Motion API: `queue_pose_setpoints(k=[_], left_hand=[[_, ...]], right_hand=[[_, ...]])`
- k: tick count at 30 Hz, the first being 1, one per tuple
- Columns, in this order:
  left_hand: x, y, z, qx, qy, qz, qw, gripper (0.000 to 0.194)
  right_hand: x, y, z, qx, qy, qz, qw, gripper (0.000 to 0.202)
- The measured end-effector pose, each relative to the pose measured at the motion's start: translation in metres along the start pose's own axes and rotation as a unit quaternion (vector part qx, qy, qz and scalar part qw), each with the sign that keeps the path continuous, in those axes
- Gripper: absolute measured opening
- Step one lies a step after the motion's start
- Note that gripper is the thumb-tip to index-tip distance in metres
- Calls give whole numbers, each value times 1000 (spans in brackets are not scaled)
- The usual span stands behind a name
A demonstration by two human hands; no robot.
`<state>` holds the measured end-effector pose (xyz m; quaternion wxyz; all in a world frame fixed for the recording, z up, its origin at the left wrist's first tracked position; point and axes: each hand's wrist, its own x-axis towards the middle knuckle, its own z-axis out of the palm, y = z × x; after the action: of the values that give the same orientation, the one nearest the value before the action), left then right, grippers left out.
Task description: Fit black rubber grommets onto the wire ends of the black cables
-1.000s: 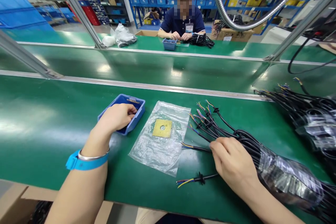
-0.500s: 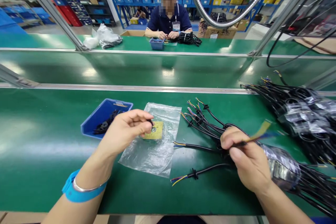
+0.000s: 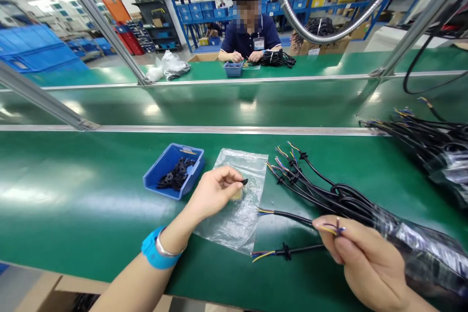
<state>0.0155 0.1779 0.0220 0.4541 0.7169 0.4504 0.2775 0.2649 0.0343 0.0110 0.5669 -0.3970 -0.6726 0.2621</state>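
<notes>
My left hand [image 3: 215,192] pinches a small black part [image 3: 244,182] above a clear plastic bag [image 3: 234,229]. Beneath those fingers, a yellow piece [image 3: 237,195] is mostly hidden. My right hand [image 3: 369,258] is closed on the end of a cable, whose thin coloured wires [image 3: 332,229] stick out between thumb and forefinger. Near it lies a bundle of black cables [image 3: 351,200], with bared coloured ends pointing left and clear wrap around its body. Several of these cables carry black fittings [image 3: 286,252] near their ends.
Left of the bag stands a blue bin [image 3: 149,180] holding small black parts [image 3: 177,175]. More wrapped cables [image 3: 431,136] lie at the far right. A metal rail [image 3: 219,129] runs along the green bench's back. Across it, a co-worker [image 3: 250,34] sits by another blue bin [image 3: 234,69].
The view has swung left, so the scene sits further right. My right hand has turned, lowering the coloured wires toward its fingertips. The black part now shows clearly past my left fingertips.
</notes>
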Motion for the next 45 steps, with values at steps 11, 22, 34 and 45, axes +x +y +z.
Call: queue_pose_setpoints(k=[11,22,34,45], left_hand=[[-14,14,8,534,-89,205,816,19],[-28,20,23,-251,-131,-37,958,30],[-44,27,30,-441,-233,-70,864,34],[-44,29,30,-447,-240,-61,860,34]], right_hand=[[-1,3,5,-43,-28,32,998,42],[27,-33,20,-217,-25,-116,969,31],[24,-24,24,-240,-19,-137,961,24],[24,-24,23,-216,-21,-130,967,25]])
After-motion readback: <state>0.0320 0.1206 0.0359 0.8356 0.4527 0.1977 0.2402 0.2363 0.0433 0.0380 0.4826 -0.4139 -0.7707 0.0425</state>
